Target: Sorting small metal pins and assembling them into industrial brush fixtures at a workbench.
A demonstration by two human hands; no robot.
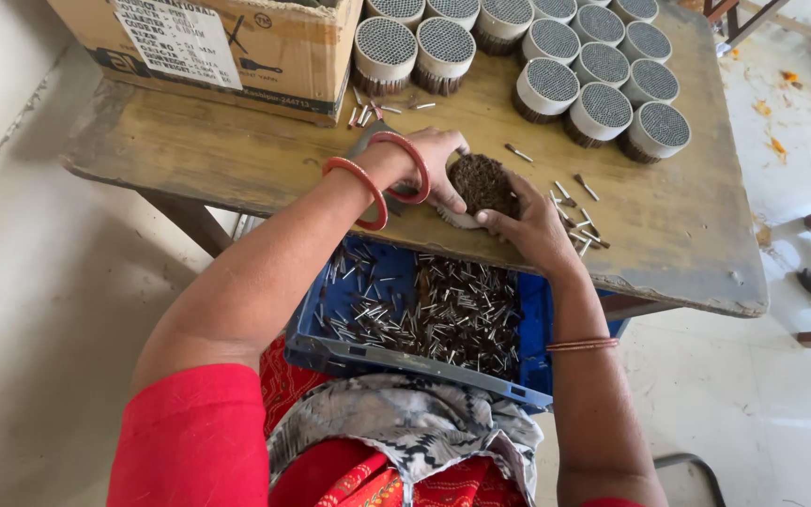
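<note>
A round bundle of thin sticks [482, 183], dark brown on top with a pale band around its side, rests near the front edge of the wooden table [678, 235]. My left hand [436, 160], with two red bangles on the wrist, grips its left side. My right hand [527, 218] cups its right and front side. Below the table edge, on my lap, sits a blue crate [326, 352] filled with several short metal tubes. Loose tubes [576, 211] lie on the table just right of the bundle.
Several finished round bundles [603, 108] with grey tops and pale bands stand at the table's back. A cardboard box [265, 52] sits at the back left. A patterned cloth [405, 422] covers my lap. Chair legs stand at the right.
</note>
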